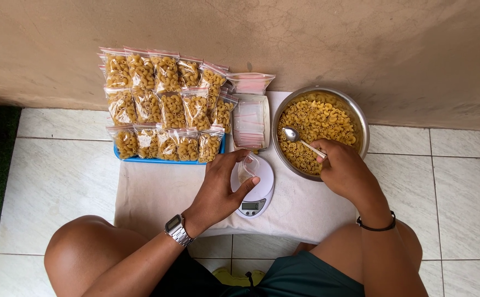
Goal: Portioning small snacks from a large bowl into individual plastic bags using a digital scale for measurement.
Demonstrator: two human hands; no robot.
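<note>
Over scale (254,190), hands (220,187) grip bag (247,168), spoon (300,138).

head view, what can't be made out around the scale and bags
- Small white digital kitchen scale, head view: platform mostly hidden by the left hand and the clear plastic bag it holds; display too small to tell.
- Blue flat tray: covered by filled bags of elbow macaroni.
- Metal spoon: handle end inside the right hand.

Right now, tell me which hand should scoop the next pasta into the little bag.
Probably the right hand: it holds the spoon over the macaroni in the metal bowl. The left hand holds the small clear bag on the scale.
</note>
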